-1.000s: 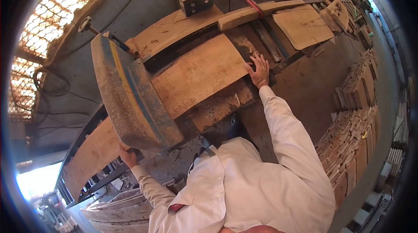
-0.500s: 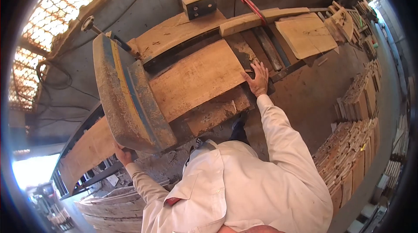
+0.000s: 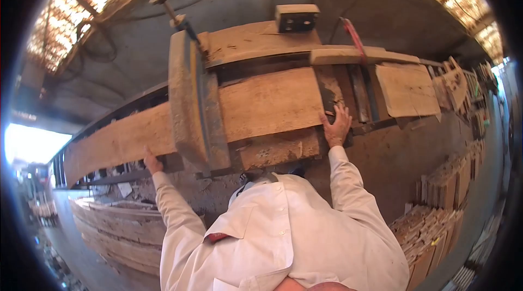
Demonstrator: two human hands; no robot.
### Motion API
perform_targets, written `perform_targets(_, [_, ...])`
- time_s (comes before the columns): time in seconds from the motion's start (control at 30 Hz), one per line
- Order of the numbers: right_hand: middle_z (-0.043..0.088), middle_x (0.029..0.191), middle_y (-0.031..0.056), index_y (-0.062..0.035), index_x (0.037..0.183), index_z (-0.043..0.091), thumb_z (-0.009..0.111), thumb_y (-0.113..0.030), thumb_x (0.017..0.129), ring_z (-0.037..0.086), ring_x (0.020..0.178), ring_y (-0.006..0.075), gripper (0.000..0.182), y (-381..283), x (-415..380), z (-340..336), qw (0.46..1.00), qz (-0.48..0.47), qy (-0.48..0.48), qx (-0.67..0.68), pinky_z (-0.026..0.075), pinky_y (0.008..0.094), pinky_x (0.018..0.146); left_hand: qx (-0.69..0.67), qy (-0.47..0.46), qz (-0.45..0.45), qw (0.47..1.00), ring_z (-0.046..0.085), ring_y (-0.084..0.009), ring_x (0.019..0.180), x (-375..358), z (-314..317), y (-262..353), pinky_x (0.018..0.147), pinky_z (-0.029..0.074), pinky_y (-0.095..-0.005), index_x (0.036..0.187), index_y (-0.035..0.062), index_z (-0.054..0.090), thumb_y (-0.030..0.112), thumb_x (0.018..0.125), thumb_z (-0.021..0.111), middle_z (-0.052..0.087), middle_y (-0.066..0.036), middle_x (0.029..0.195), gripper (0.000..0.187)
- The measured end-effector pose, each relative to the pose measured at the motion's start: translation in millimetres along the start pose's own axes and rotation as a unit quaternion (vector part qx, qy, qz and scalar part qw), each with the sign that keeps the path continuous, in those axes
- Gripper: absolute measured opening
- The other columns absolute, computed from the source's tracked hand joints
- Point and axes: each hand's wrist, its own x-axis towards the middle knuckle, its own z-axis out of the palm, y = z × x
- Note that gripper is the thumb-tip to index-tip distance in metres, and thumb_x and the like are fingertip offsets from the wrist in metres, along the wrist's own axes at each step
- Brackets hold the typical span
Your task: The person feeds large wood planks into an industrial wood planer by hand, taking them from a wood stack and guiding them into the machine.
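Note:
A long wooden board (image 3: 272,103) lies flat on the machine bed and passes beneath a dusty upright machine housing (image 3: 188,95). Left of that housing, my left hand (image 3: 153,161) holds the board's near edge; the thumb side shows on top, and the other fingers are mostly hidden. My right hand (image 3: 338,126) is at the board's right end, its fingers spread and the thumb touching the near corner. A dark gap in the bed, with wood bits in it, lies just beyond the right fingers.
A wooden fence strip (image 3: 354,56) with a red clamp (image 3: 354,39) runs along the far side. A flat wood panel (image 3: 408,89) rests at right. Stacked boards (image 3: 436,236) stand on the right floor, and curved timber (image 3: 114,231) lies at lower left.
My view has turned, so the machine appears further right and more level. My left hand now sits further left of the housing. The right hand stays at the board's end.

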Motion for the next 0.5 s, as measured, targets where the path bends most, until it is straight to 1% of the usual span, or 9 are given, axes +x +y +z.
perform_targets(0.03, [0.044,0.155,0.0132,-0.006,0.139,0.056,0.059,-0.073,0.086,0.028,0.15,0.0318,0.085,0,0,1,1.0,-0.003,-0.002,-0.008,0.013,0.0505,0.124,-0.107,0.032,-0.106,0.988,0.069,-0.0244,0.093,-9,12,27,0.079,0.056,-0.0388,0.122,-0.0083,0.063,0.043,0.101,0.057,0.071,-0.014,0.11,0.056])
perform_targets(0.1, [0.047,0.153,0.0136,-0.0052,0.137,0.057,0.062,-0.068,0.087,0.031,0.149,0.0335,0.081,1,1,4,1.0,-0.017,0.012,-0.012,0.017,0.0514,0.123,-0.094,0.018,-0.101,0.99,0.068,-0.0244,0.093,5,2,3,0.08,0.055,-0.0373,0.123,-0.0081,0.064,0.044,0.103,0.056,0.072,-0.013,0.111,0.057])
perform_targets(0.13, [0.048,0.152,0.0138,-0.0049,0.136,0.059,0.064,-0.065,0.087,0.034,0.147,0.0341,0.078,2,1,7,0.999,-0.026,0.023,-0.012,0.019,0.0521,0.122,-0.044,0.018,-0.037,0.998,0.068,-0.0232,0.093,2,0,7,0.08,0.054,-0.0361,0.12,-0.0084,0.065,0.044,0.103,0.056,0.072,-0.013,0.11,0.056])
perform_targets(0.17, [0.048,0.152,0.0128,-0.0051,0.136,0.059,0.065,-0.064,0.087,0.034,0.147,0.0331,0.077,1,0,8,1.0,-0.022,0.021,-0.005,0.019,0.0517,0.122,0.008,0.015,0.026,1.0,0.067,-0.022,0.094,-6,5,12,0.08,0.053,-0.035,0.118,-0.0087,0.066,0.044,0.103,0.056,0.072,-0.012,0.11,0.056])
perform_targets(0.27, [0.046,0.154,0.0106,-0.0069,0.138,0.056,0.063,-0.066,0.088,0.032,0.149,0.0309,0.078,-1,-2,8,1.0,-0.015,0.008,-0.011,0.018,0.0509,0.123,-0.076,0.073,-0.007,0.994,0.065,-0.0189,0.091,-25,23,46,0.077,0.051,-0.0347,0.111,-0.0102,0.067,0.045,0.103,0.056,0.072,-0.012,0.105,0.057])
perform_targets(0.37, [0.044,0.155,0.0089,-0.0089,0.141,0.054,0.059,-0.07,0.088,0.029,0.15,0.0294,0.081,-3,-1,11,1.0,-0.001,-0.005,-0.008,0.016,0.0495,0.124,-0.041,0.067,-0.085,0.993,0.061,-0.018,0.087,-12,12,27,0.076,0.049,-0.0353,0.108,-0.0112,0.066,0.044,0.103,0.057,0.071,-0.011,0.101,0.056])
perform_targets(0.4, [0.043,0.156,0.0086,-0.0095,0.141,0.053,0.058,-0.072,0.088,0.028,0.151,0.029,0.083,-4,-2,11,1.0,0.007,-0.009,-0.004,0.016,0.049,0.125,-0.012,0.079,-0.043,0.996,0.058,-0.0179,0.085,-11,11,21,0.075,0.048,-0.0352,0.106,-0.0103,0.067,0.044,0.102,0.059,0.069,-0.011,0.098,0.055])
perform_targets(0.47, [0.041,0.157,0.008,-0.0105,0.143,0.052,0.055,-0.076,0.087,0.026,0.152,0.0278,0.086,-4,-1,12,1.0,0.021,-0.016,-0.005,0.015,0.0473,0.126,-0.022,0.095,-0.05,0.994,0.055,-0.016,0.08,-15,13,27,0.069,0.048,-0.0351,0.097,-0.0112,0.064,0.046,0.099,0.063,0.066,-0.01,0.092,0.057])
perform_targets(0.5, [0.042,0.157,0.0078,-0.0103,0.142,0.052,0.055,-0.076,0.087,0.026,0.151,0.0281,0.086,-3,-2,14,1.0,0.018,-0.015,-0.003,0.015,0.0478,0.126,-0.026,0.098,-0.053,0.993,0.054,-0.0151,0.077,-16,15,31,0.066,0.048,-0.035,0.092,-0.0116,0.062,0.047,0.098,0.066,0.064,-0.009,0.089,0.059])
